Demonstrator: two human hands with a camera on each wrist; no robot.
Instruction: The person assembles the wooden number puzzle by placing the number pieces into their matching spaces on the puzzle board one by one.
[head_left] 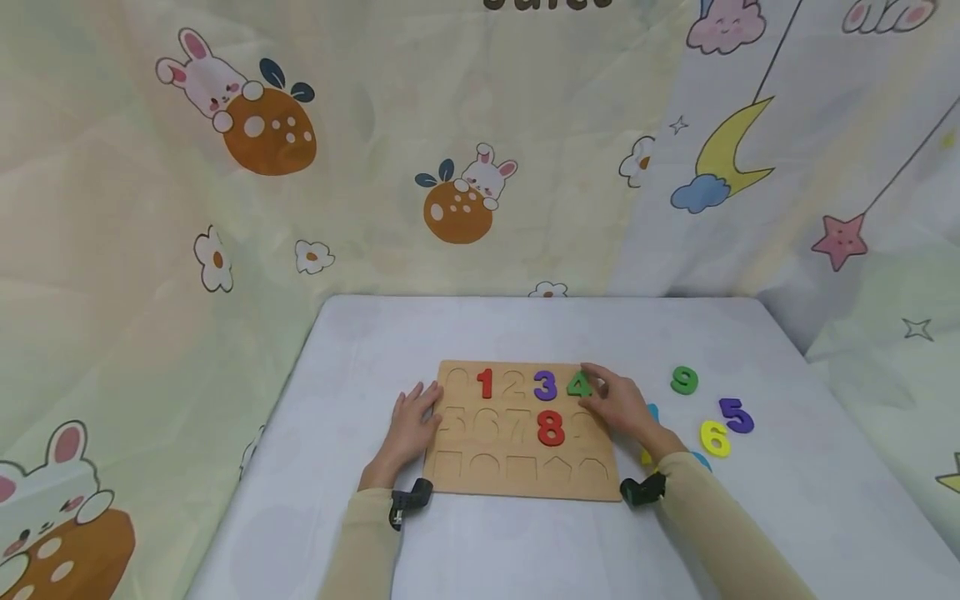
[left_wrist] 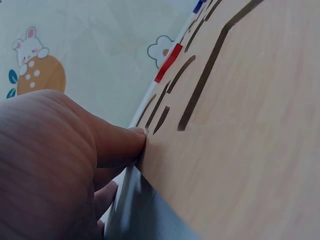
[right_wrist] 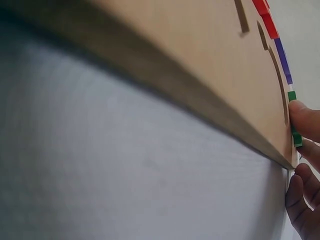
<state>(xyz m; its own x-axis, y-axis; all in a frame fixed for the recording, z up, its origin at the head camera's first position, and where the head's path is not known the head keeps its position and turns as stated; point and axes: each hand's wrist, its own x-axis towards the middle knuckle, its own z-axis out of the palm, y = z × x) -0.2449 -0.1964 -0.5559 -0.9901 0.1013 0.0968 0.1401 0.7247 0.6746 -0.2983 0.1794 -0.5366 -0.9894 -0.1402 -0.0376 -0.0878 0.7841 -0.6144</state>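
Observation:
A wooden number board (head_left: 480, 479) with cut-out outlines lies on the white table. In its top row sit a red number 1 (head_left: 487, 384), a purple number 3 (head_left: 552, 387) and, at the right end, a green number 4 (head_left: 578, 392). A red number 8 (head_left: 551, 427) lies in the middle row. My right hand (head_left: 621, 406) holds the green 4 between thumb and finger at the board's upper right corner; its fingers partly cover the piece. At the left edge, my left hand (head_left: 411, 425) rests with its thumb (left_wrist: 122, 145) touching the board's side.
Right of the board lie a green number 9 (head_left: 692, 384), a purple number 5 (head_left: 741, 420) and a yellow number 6 (head_left: 706, 437). Blue and yellow pieces are partly hidden by the right hand and forearm. A printed cloth (head_left: 375, 167) hangs behind the table (head_left: 517, 542).

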